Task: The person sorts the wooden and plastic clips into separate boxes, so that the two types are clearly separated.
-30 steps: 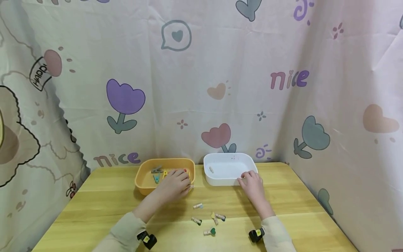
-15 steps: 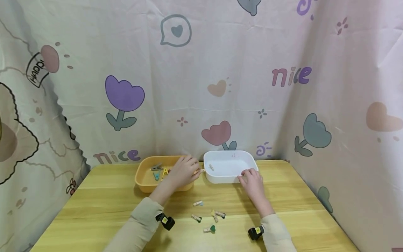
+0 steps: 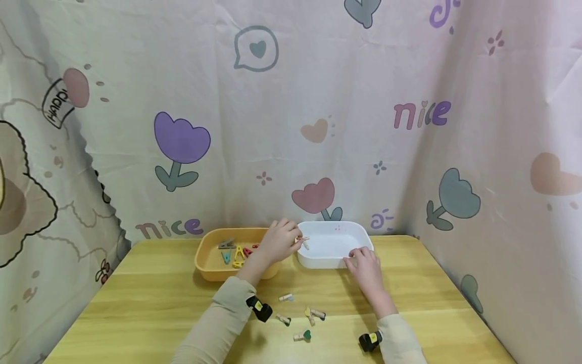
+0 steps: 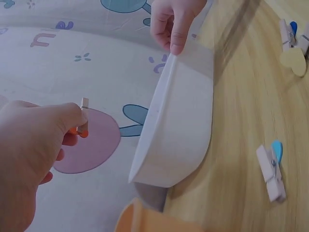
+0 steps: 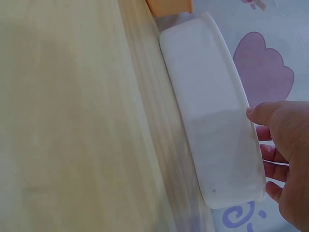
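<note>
and there it was, the left hand (image 3: 279, 241) out at the left end of the white tray (image 3: 325, 263), thumb and fingers closed in a pinch on one wooden peg (image 4: 85, 104) with an orange-red trim near its lower end. the head view put that peg across the tray's left corner; whether it was fully inside the rim was hard to call, but it was clearly off the table (image 3: 136, 303).

over on the other side, the right hand (image 3: 365, 265) had the near rim in a light grip, thumb outside, fingers curled over the far side, apparently steadying the tray.

so the step in hand looked like a transfer: peg up, drop point close. one light peg (image 3: 305, 246) already lay inside. the next move seemed to call for a touch more reach to the right, then a loosened pinch, with the right hand keeping the tray from sliding.

behind that, plenty in reserve! coloured plastic clips (image 3: 226, 257) sat in the yellow tray (image 3: 218, 275), under the left forearm's side, and five loose wooden pegs (image 3: 283, 319) lay on the table between the arms, untouched.
</note>
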`<state>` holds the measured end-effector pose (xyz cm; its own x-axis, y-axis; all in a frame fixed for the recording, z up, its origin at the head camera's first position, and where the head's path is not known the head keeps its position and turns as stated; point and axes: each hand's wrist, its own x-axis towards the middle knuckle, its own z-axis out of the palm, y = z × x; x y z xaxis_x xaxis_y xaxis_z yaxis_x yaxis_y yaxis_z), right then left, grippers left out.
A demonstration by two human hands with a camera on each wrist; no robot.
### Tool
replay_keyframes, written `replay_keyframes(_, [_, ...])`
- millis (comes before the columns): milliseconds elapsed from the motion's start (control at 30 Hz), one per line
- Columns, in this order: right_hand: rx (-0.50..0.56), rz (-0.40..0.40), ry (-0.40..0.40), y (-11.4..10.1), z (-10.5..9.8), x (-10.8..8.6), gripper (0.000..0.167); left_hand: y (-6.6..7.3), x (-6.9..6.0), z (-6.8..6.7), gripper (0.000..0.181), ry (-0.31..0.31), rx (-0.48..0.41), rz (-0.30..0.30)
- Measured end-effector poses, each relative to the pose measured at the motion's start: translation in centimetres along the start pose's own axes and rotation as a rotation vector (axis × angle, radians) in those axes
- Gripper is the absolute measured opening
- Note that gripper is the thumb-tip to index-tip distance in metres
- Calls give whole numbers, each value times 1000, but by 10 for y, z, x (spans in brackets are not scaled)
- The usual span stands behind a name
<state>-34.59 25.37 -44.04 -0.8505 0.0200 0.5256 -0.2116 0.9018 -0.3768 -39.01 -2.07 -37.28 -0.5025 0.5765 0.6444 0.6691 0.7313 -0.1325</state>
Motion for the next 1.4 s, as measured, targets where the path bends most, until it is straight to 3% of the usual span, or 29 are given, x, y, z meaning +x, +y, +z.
replay_keyframes(333, [-9,6,-8,-2,2,-5,20,14,10,22,14,-171,-26,-151])
replay_keyframes(567, [-14,-23,53,-2,1,-2,19,21,25,37,14,-178,-10,-197])
replay_keyframes(833, [-2,-10,24,-4,-2,1,20,30,41,44,13,-168,-5,-210])
replay_keyframes(1100, [-17,-5,28,-2,-4,0,20,38,48,51,15,-220,-38,-262])
replay_keyframes(1233, [-14,15,-1,-2,-2,-4,21,40,46,57,23,-253,-50,-345])
replay_keyframes(1400, [-16,17,4,-2,0,-6,20,40,43,61,49,-297,-74,-461])
